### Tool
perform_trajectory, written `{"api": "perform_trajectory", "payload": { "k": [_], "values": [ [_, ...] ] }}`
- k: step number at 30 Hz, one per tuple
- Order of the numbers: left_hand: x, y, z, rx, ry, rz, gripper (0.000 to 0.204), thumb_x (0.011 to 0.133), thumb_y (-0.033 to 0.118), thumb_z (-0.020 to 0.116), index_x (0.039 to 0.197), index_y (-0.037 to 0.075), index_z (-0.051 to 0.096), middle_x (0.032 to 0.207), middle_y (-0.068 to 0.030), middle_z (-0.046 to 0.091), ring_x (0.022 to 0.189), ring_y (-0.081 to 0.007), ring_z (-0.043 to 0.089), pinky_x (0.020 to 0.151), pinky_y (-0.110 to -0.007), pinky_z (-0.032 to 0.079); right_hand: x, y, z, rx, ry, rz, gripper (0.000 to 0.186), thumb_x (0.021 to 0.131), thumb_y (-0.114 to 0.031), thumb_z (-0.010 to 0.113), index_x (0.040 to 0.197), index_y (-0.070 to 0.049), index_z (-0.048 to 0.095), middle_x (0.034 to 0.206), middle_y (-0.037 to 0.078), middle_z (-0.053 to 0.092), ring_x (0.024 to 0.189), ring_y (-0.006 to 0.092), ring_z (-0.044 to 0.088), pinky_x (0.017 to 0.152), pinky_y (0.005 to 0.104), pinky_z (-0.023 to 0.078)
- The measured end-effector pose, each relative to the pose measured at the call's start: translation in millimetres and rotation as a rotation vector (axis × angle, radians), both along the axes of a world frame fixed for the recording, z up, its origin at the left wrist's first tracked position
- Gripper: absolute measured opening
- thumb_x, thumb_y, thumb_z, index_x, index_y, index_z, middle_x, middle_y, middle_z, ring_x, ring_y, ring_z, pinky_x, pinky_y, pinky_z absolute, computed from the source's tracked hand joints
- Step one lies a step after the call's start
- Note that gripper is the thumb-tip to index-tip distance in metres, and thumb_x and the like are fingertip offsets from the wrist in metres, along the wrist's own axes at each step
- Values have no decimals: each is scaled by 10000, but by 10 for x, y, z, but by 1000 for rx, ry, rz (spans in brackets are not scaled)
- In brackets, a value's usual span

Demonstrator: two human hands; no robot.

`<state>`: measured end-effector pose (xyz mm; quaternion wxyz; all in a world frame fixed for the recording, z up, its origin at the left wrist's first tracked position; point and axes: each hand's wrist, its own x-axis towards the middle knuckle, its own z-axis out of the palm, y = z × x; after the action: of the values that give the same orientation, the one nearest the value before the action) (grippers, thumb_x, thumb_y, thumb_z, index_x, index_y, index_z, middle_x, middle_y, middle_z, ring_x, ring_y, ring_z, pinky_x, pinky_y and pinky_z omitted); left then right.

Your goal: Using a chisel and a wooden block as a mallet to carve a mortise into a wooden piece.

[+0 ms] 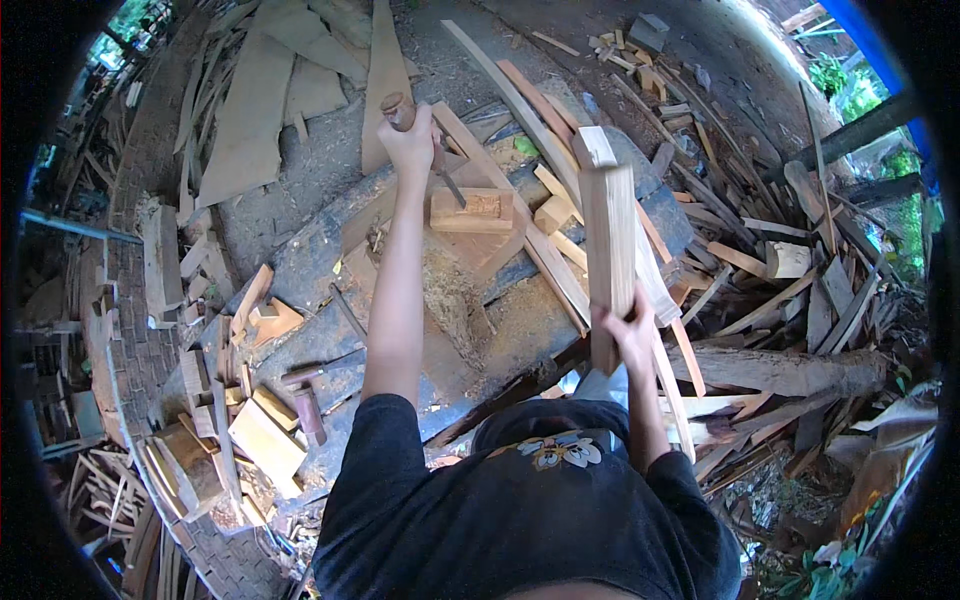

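Note:
My left hand [408, 148] is wrapped round the wooden handle of a chisel [398, 112], whose top end sticks up out of the fist. Its metal blade slants down to a roughly cut recess in the upper face of a small light wooden block [447, 212]. That block lies on a wider flat board [490, 250]. In my right hand [630, 328], the lower end of a thick squared wooden billet [608, 225] is gripped. The billet stands upright and raised, to the right of the block and apart from the chisel.
Shavings and sawdust [455, 290] cover the dark worktop [520, 330]. A hammer-like tool [310, 412] and wood offcuts [270, 440] lie at the left. Long wooden strips [510, 85] cross the right part of the worktop. Piled scrap wood [780, 260] fills the ground beyond.

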<state>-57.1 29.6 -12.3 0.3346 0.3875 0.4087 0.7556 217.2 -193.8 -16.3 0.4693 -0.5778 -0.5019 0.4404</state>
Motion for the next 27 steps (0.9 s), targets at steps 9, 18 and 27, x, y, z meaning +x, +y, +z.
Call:
{"api": "perform_trajectory", "payload": {
  "k": [9,18,27],
  "values": [
    [73,-16,60,-47,28,82,169,737,29,555,593,27,467,474,-18,478,377,-94,458,367,-240,344,-44,-396,-235,-109,301,-89,480,650,-68,605,1098,-3,448,907,38,529,826,121,502,738,246,405],
    [58,-146,-9,10,23,123,186,720,48,592,587,28,463,492,-14,488,404,-89,476,376,-249,351,136,42,182,177,-666,9,643,579,-107,666,1159,41,432,991,207,571,921,270,568,812,333,441],
    [159,-244,-144,85,193,241,176,729,47,587,582,27,492,503,1,501,433,-67,478,398,-238,355,-298,1319,2298,1022,-1501,58,582,571,-114,664,1126,-98,491,915,133,567,821,261,560,709,368,465]
  ]
}}
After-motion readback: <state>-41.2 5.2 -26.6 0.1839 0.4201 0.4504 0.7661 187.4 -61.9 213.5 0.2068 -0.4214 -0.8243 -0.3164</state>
